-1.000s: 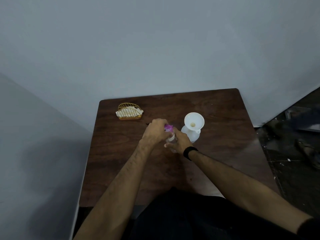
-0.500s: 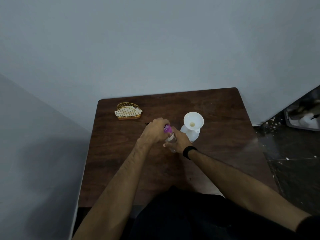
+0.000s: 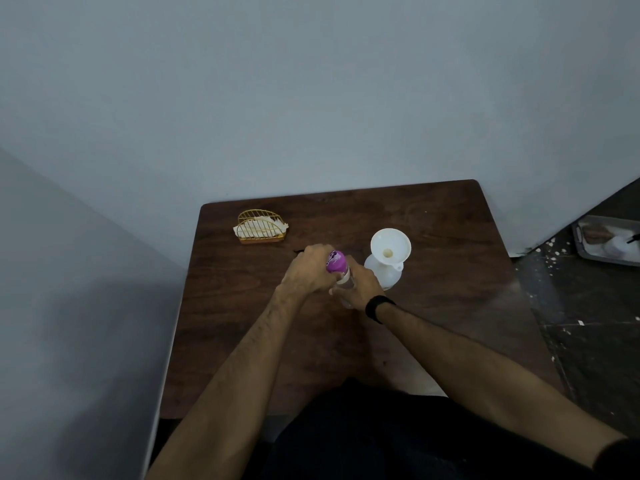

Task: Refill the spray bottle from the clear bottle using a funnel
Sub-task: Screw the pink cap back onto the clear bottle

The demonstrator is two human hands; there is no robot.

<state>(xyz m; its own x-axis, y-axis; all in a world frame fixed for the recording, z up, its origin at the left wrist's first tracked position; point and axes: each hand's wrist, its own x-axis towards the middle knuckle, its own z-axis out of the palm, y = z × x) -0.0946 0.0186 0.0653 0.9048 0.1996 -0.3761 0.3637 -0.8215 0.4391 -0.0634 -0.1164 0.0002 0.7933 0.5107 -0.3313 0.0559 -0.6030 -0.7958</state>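
Observation:
A clear bottle [image 3: 347,285] with a purple cap [image 3: 336,262] stands upright at the middle of the dark wooden table [image 3: 450,306]. My right hand [image 3: 358,285] wraps its body from the right. My left hand [image 3: 308,271] closes on the bottle's top, at the left side of the cap. Just right of them stands the white spray bottle [image 3: 382,273], its sprayer head off, with a white funnel [image 3: 390,245] seated in its neck. Most of the clear bottle's body is hidden by my hands.
A gold wire holder with white napkins [image 3: 260,227] sits at the table's back left. A thin dark object [image 3: 298,251] pokes out behind my left hand. Grey walls lie behind and left. A metal tray [image 3: 607,242] lies on the dark floor, right.
Both hands stay on the bottle at the same spot. More of the purple cap shows past my left hand's fingers now. The camera view has shifted slightly.

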